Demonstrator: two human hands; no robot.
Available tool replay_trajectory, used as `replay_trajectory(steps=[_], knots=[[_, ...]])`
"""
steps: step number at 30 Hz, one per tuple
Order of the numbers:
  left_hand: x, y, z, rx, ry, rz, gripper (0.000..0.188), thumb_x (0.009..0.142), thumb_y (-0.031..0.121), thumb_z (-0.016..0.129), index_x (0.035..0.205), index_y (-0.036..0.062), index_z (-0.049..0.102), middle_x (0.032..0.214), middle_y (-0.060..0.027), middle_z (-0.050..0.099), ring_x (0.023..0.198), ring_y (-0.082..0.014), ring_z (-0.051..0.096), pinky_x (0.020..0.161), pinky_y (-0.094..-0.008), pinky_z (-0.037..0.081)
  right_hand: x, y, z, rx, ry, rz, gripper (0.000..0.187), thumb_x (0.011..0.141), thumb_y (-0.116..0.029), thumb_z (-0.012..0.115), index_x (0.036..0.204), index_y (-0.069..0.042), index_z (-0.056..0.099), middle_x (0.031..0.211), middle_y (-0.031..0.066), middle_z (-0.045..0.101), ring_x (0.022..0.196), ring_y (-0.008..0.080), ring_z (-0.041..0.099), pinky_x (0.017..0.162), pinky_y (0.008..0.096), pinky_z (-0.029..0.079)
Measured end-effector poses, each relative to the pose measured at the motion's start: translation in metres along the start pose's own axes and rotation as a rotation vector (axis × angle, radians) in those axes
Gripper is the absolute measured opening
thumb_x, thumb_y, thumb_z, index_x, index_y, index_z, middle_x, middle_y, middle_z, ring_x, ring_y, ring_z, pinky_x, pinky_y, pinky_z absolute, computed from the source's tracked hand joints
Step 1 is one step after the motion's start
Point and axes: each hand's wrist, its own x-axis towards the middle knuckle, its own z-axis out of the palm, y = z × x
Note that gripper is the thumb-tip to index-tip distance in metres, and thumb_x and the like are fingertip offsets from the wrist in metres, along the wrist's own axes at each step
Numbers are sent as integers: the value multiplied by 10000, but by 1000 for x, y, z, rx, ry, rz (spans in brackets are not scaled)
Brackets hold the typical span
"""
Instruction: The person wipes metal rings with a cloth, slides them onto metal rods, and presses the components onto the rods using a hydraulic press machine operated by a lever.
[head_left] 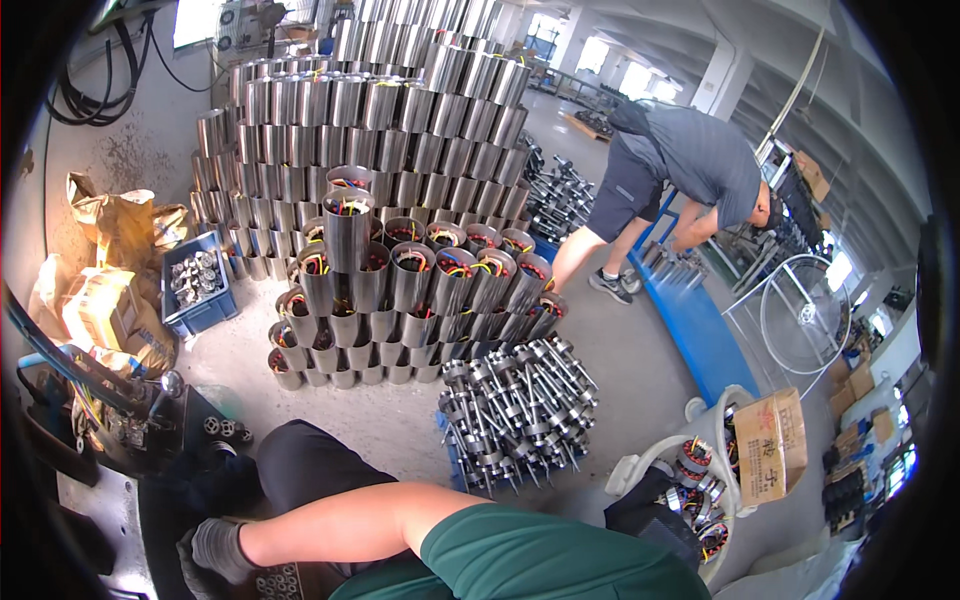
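My right arm reaches across the lower edge to the left, and my right hand (216,552), in a grey knit glove, is beside a dark machine with a metal plate (118,520). Its fingers are lost in shadow, so what it touches or holds cannot be made out. Close by lies a piece with rows of round holes (280,582). My left hand is out of sight. A few dark round parts with holes (228,430) sit on the machine past the glove. My dark-clad knee (305,462) is beyond my forearm.
Stacked steel cylinders (410,268) with coloured wires rise ahead. Metal shafts (525,410) pile up nearer. At right stand a bucket of wound cores (707,500) and a cardboard box (772,447). A blue bin (205,318) is left. Another person (690,150) bends over a blue bench (700,335).
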Motion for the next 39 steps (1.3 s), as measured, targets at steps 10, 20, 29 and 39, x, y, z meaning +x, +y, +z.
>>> replay_trajectory(steps=[10, 20, 29, 39], knots=[[29, -22, -135, 951, 142, 451, 598, 1122, 487, 253, 1404, 22, 502, 1376, -78, 549, 1276, -192, 493, 1096, -375, 379, 35, -12, -16, 81, 158, 80, 246, 562, -272, 778, 749, -112, 785, 765, 117, 749, 790, 303, 741, 691, 415, 563], [33, -10, 31, 304, -18, 2, 421, 1091, 303, 443, 1326, -5, 605, 1294, -121, 634, 1187, -243, 569, 1051, -389, 455, -20, 25, 8, -168, -172, 190, 211, 714, -272, 718, 856, -128, 778, 826, 82, 758, 820, 260, 739, 673, 413, 539], [71, -34, 33, -318, -276, -249, 589, 1080, 493, 390, 1383, 22, 573, 1341, -122, 630, 1262, -286, 573, 1095, -435, 450, -41, 41, 30, 57, 139, 159, 332, 641, -334, 774, 877, -101, 781, 832, 144, 754, 846, 346, 740, 731, 481, 575], [76, -41, 40, 133, -207, -108, 506, 1087, 431, 403, 1291, 26, 628, 1201, -111, 674, 1149, -264, 619, 1004, -422, 501, -45, 43, 15, -32, 69, 213, 220, 713, -239, 710, 849, -75, 766, 811, 154, 734, 807, 328, 725, 686, 462, 546]])
